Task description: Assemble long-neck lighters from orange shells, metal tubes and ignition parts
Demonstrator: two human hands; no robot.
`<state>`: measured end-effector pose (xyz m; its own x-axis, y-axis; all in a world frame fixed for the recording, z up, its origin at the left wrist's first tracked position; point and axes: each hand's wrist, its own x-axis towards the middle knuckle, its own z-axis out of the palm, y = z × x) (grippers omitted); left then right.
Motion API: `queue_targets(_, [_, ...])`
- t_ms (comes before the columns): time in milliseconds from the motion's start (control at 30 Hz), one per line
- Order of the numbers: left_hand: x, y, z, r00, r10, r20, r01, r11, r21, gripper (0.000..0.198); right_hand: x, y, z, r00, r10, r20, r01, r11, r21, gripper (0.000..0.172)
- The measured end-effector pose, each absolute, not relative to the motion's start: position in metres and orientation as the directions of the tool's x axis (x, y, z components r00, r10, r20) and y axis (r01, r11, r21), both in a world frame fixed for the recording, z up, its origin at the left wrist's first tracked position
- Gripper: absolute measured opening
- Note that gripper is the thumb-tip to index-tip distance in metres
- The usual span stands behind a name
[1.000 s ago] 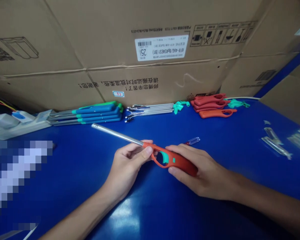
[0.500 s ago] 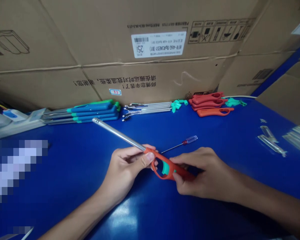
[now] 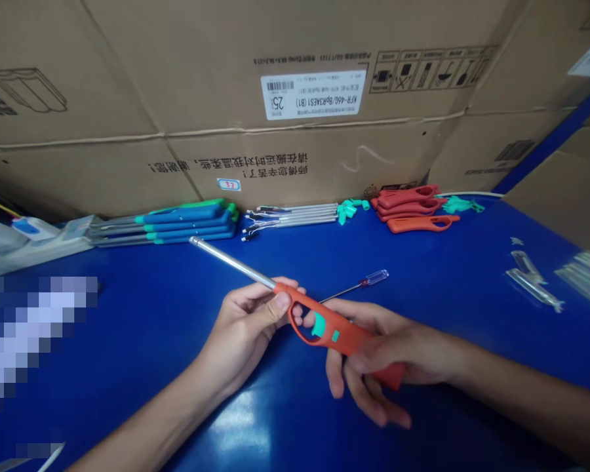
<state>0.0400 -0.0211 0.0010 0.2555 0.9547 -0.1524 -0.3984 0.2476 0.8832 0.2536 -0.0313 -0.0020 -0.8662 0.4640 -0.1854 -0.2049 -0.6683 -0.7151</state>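
Held between my two hands is an orange long-nosed gas lighter (image 3: 344, 331) with a silver metal tube and a turquoise trigger and button. My left hand (image 3: 250, 321) pinches it where the tube meets the body, thumb on top. Around the rear of the handle, my right hand (image 3: 388, 347) has its thumb on the near face, with the index finger at the trigger opening. The other right fingers extend loosely below the handle. Just behind the lighter lies a screwdriver (image 3: 372, 279) with a clear and red handle, its shaft tip partly hidden by my right hand.
Along the back by the cardboard (image 3: 216, 65) are blue and green lighters (image 3: 191, 223), metal tubes with wires (image 3: 299, 215), turquoise parts (image 3: 351, 210) and orange-red lighter shells (image 3: 417, 223). Clear plastic pieces (image 3: 533, 285) lie at right. A power strip (image 3: 44, 242) sits at left.
My right hand has shifted its grip, the index finger now at the trigger opening and other fingers hanging below the handle. The lighter has turned slightly, its trigger and button showing more fully.
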Motion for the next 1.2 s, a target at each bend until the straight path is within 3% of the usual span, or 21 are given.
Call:
queue_targets(200, [0.039, -0.018, -0.002, 0.294, 0.944, -0.149, -0.414, 0.266, 0.87, 0.022, 0.251, -0.035, -0.005, -0.884, 0.417, -0.21, -0.228, -0.778, -0.585, 0.04])
queue_targets(300, [0.041, -0.021, -0.002, 0.313, 0.939, -0.139, -0.422, 0.269, 0.866, 0.025, 0.251, -0.035, 0.0, -0.885, 0.411, -0.22, -0.229, -0.795, -0.562, 0.047])
queue_targets(467, [0.05, -0.034, -0.007, 0.408, 0.911, -0.067, -0.418, 0.252, 0.873, 0.054, 0.246, -0.034, 0.001, -0.89, 0.417, -0.188, -0.252, -0.79, -0.559, 0.058])
queue_targets(700, [0.059, -0.044, -0.012, 0.386, 0.918, -0.091, -0.367, 0.243, 0.898, 0.05, 0.239, -0.036, -0.007, -0.894, 0.397, -0.206, -0.229, -0.802, -0.552, 0.07])
queue_targets(967, [0.064, -0.045, -0.011, 0.364, 0.918, -0.16, -0.385, 0.305, 0.871, 0.04, 0.236, -0.037, -0.01, -0.886, 0.404, -0.228, -0.217, -0.796, -0.566, 0.059])
queue_targets(1200, [0.066, -0.045, -0.01, 0.366, 0.914, -0.175, -0.362, 0.313, 0.878, 0.039, 0.236, -0.037, -0.01, -0.88, 0.38, -0.284, -0.16, -0.801, -0.576, 0.028])
